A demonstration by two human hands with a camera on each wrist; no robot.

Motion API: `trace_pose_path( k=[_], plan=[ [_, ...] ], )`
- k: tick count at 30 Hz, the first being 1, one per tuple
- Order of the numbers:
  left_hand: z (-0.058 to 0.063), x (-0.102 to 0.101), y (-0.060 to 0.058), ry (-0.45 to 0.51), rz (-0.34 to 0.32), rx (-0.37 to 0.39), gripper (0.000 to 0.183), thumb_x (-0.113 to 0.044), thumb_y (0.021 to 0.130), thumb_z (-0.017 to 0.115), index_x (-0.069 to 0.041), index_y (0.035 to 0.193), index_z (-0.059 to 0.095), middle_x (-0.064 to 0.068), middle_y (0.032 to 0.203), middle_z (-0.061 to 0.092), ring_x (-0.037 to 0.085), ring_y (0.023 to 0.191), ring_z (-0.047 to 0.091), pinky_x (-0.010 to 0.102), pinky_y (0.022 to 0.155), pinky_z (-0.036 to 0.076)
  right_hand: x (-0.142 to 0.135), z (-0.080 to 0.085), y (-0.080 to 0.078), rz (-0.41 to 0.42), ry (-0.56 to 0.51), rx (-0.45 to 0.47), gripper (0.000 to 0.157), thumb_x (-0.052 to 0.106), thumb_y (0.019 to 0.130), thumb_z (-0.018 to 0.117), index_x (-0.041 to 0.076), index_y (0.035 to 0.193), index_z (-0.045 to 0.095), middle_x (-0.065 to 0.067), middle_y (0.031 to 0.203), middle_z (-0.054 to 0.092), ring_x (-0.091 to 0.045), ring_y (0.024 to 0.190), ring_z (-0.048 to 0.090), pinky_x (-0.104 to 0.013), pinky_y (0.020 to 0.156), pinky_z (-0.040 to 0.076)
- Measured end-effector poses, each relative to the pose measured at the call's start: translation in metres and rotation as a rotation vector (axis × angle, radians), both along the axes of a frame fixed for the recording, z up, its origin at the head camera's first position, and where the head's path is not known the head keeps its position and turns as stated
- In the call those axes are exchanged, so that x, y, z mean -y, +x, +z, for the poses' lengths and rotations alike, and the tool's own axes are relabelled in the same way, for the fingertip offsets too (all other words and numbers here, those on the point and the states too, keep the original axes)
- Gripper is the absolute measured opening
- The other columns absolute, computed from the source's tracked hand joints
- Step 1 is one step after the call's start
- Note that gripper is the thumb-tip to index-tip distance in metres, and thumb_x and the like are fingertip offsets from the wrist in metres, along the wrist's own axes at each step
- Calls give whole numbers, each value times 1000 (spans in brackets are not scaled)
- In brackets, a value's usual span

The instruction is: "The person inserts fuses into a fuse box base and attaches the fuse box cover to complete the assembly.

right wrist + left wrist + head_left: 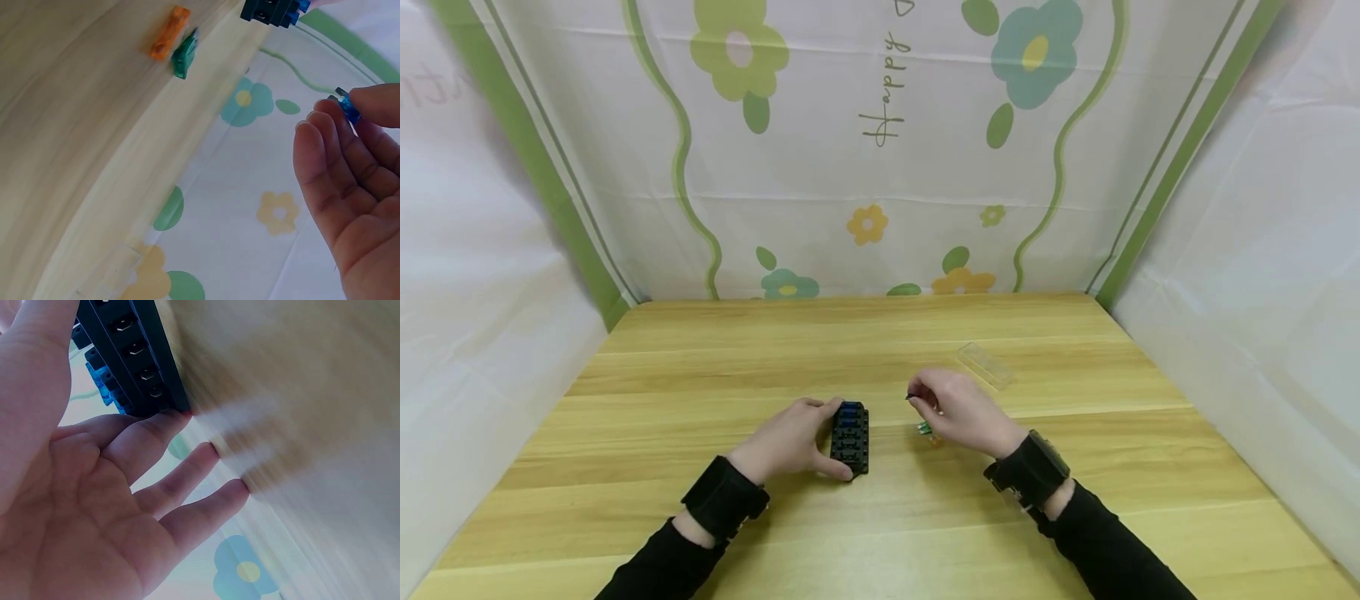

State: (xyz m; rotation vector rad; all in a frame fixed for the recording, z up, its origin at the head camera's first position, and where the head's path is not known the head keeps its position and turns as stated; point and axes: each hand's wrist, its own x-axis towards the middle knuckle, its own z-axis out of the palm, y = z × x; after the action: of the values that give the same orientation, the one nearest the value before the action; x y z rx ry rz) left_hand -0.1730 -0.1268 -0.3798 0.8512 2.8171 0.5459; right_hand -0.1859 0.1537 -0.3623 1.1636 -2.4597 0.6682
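A black fuse block (850,457) lies on the table, its slots in a row running away from me. Blue blade fuses (850,412) sit in its far end. My left hand (792,440) grips the block from the left, thumb at the near end and forefinger at the far end; its other fingers extend past the block in the left wrist view. Just right of the block, my right hand (964,410) pinches a blue blade fuse (350,110) between thumb and fingertips, metal prongs sticking out. Below that hand lie a green fuse (185,55) and an orange fuse (170,32).
Beyond my right hand lies a clear plastic cover (985,365) on the wooden table (715,358). A flower-printed cloth (820,158) stands along the back edge, with white cloth walls on both sides.
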Motion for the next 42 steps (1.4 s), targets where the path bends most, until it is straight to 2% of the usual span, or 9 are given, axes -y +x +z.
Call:
trace_pose_path(
  k=[18, 27, 35, 42],
  plan=[
    [-1, 1, 0, 21, 6, -12, 108, -62, 63, 77, -1, 144, 39, 23, 131, 49, 33, 121, 47, 40, 97, 38, 26, 6, 0, 73, 25, -1, 7, 6, 91, 62, 10, 97, 61, 6, 88, 58, -2, 76, 54, -15, 66, 43],
    [-1, 1, -1, 21, -5, -17, 108, -62, 64, 77, 0, 144, 39, 23, 129, 50, 33, 119, 48, 40, 96, 39, 38, 8, 2, 59, 64, -9, 6, 9, 90, 66, 11, 95, 64, 5, 87, 61, -3, 74, 55, -15, 65, 44],
    [-2, 1, -1, 39, -19, -26, 106, -61, 64, 78, 0, 142, 42, 21, 127, 52, 31, 117, 50, 39, 95, 40, 49, 7, 6, 51, 137, -8, 5, 14, 90, 66, 12, 94, 67, 9, 86, 60, -1, 72, 52, -13, 63, 42],
    [-1, 2, 0, 42, -23, -19, 106, -61, 65, 77, 0, 143, 41, 21, 128, 51, 32, 119, 49, 40, 96, 40, 58, 4, 7, 96, 148, 17, 4, 13, 91, 65, 14, 94, 64, 8, 84, 58, -2, 70, 50, -13, 62, 40]
  ],
)
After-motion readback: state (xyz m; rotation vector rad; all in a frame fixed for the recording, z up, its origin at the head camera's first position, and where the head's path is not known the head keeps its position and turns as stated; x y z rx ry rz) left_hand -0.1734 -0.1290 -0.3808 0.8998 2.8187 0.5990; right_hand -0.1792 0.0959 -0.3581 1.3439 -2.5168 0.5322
